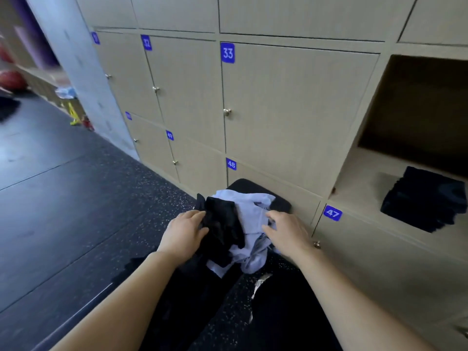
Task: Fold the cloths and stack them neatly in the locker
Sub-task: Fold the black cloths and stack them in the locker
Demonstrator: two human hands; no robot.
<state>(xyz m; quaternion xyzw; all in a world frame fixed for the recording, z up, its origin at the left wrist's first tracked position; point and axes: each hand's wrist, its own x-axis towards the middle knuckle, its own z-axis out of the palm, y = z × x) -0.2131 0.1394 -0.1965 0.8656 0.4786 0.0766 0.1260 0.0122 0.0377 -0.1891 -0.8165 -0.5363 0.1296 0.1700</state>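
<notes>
The locker wall point(291, 102) fills the far side, doors shut except the open locker point(395, 173) at far right, which I take to be where the cloths belong. A folded stack point(425, 201) of black cloths sits on its shelf, squared toward the back right, leaving bare shelf on the left for more.

Right in front of me, low against door 48, a black pad point(281, 202) serves as my work surface and keeps the loose heap off the speckled floor point(76, 224). In that heap a pale cloth point(253, 216) lies crumpled on the right and a black cloth point(222, 224) is bunched on the left, the two tangled together, none of it folded.

My left hand point(184, 231) lies against the black cloth's near left edge, fingers fairly straight and gripping nothing, probably to steady it. My right hand point(286, 231) reaches into the pale cloth; its fingertips are buried in the folds, so I cannot tell whether they pinch. I judge I am separating one piece out to fold.
</notes>
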